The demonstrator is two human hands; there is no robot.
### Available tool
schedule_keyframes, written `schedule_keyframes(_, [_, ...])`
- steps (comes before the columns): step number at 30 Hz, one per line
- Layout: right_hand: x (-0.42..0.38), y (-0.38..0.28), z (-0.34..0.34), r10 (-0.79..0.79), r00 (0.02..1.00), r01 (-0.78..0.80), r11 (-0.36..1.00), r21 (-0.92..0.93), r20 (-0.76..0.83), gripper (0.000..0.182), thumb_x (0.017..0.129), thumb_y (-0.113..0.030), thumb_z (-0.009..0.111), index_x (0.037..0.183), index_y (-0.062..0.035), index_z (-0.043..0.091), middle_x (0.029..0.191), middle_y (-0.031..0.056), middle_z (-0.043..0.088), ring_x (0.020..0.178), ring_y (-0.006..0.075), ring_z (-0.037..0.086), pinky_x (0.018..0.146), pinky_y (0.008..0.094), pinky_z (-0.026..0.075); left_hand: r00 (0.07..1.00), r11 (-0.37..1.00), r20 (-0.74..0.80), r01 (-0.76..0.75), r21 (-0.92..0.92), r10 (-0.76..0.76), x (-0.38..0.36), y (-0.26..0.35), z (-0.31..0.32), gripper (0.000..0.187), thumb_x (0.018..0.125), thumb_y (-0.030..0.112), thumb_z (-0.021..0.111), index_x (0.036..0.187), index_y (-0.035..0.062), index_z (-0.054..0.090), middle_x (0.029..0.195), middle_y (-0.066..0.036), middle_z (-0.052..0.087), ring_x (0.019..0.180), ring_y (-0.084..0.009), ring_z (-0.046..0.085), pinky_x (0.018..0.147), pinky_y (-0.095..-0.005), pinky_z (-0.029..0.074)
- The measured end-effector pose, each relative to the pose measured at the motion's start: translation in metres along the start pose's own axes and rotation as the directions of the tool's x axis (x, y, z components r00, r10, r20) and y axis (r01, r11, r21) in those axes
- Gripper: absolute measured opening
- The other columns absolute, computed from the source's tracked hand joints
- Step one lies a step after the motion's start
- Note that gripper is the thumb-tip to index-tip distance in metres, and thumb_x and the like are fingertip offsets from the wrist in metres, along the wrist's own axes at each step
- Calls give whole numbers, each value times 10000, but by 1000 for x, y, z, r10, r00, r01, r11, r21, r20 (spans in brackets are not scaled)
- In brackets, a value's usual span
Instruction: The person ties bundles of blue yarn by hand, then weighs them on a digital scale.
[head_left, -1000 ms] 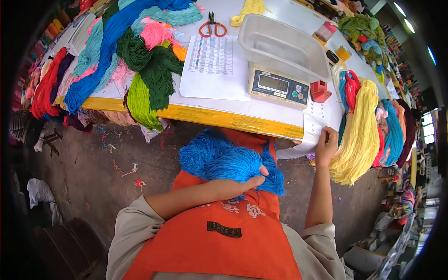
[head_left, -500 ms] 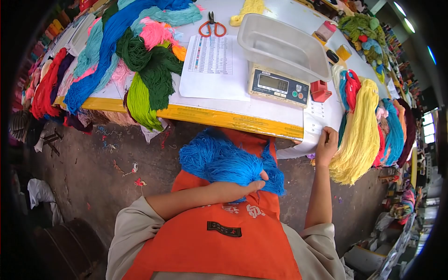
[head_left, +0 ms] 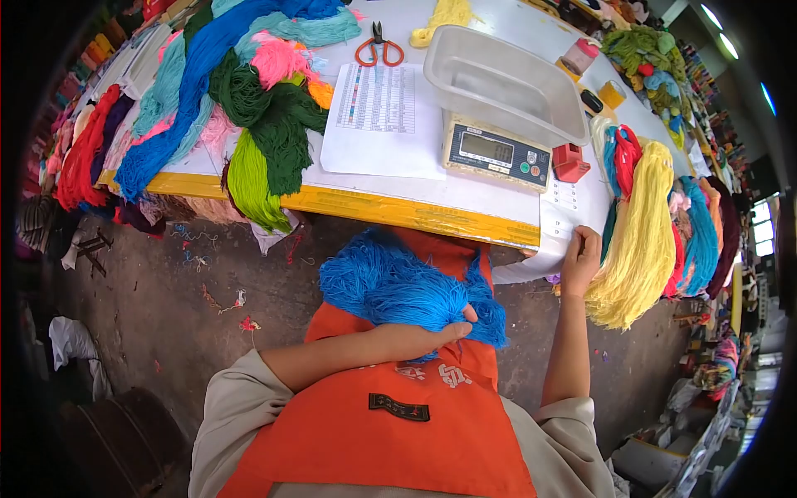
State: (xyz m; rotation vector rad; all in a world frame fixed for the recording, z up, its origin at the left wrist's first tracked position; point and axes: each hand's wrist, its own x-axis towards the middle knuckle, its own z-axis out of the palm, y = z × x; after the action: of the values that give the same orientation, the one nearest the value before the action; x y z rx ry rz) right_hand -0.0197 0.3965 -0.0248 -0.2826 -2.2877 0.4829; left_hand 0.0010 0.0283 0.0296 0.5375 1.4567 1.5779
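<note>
A thick bundle of blue yarn (head_left: 398,286) lies over the orange apron at my lap, in front of the table's edge. My left hand (head_left: 444,332) is wrapped round its right part, thumb and a fingertip showing. At the right end of the table's front edge, my right hand (head_left: 582,253) has its fingers curled together at a sheet of small printed labels (head_left: 561,206); what they pinch is too small to make out. A digital scale (head_left: 496,155) carries a clear plastic tub (head_left: 508,81). Left of it lies a printed colour chart (head_left: 380,124).
Red-handled scissors (head_left: 379,51) lie behind the chart. Blue, green and pink yarns (head_left: 270,124) cover the table's left part. Yellow skeins (head_left: 639,241) hang over the right edge. A red block (head_left: 569,163) sits beside the scale, and a pink-capped container (head_left: 579,56) stands farther back.
</note>
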Motion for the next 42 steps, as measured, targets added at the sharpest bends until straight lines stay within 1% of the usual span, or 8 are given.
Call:
schedule_keyframes(11, [-3,1,1,-9,1000,9,1000,-21,-9,91,914,-17,581,990,-15,633,999,141,650,940,318,617,847,373,489,1000,999,7,26,-33,-26,-2,-4,3,237,996,180,603,1201,63,580,834,12,565,696,-56,511,624,-215,454])
schedule_keyframes(21, [-4,-1,1,-3,1000,3,999,-34,-14,103,916,-20,569,997,-16,633,1018,145,653,966,325,611,861,384,485,999,998,-7,54,-23,-54,-3,-7,4,235,994,193,610,1188,62,588,839,10,564,695,-57,511,614,-211,453])
schedule_keyframes(23, [-5,0,2,-7,1000,7,999,-35,-14,107,916,-19,568,1002,-16,632,1019,145,653,967,325,611,863,385,485,998,996,-8,58,-64,-58,-4,-8,5,232,995,195,609,1183,62,589,837,10,562,689,-56,508,611,-209,451])
schedule_keyframes(27, [-5,1,2,-18,1000,18,999,-46,-13,114,916,-14,563,1009,-16,629,1028,145,653,970,326,611,865,387,486,998,998,-16,54,-32,-54,-5,-4,4,235,995,207,611,1180,63,591,827,13,560,683,-55,507,608,-207,449])
schedule_keyframes(32, [-5,-1,1,-21,1000,20,998,-53,-11,110,915,-6,558,1002,-13,626,1034,144,652,972,328,611,868,385,487,995,995,9,96,-19,-96,-5,-2,3,243,996,227,613,1178,67,596,808,17,559,676,-56,511,605,-208,449])
schedule_keyframes(42, [-6,-1,2,-21,1000,20,998,-59,-17,114,912,-3,553,999,-18,624,1044,138,652,988,326,607,878,387,485,995,995,26,95,-41,-94,-4,-2,3,236,994,216,611,1175,66,602,809,17,562,671,-55,508,602,-206,449])
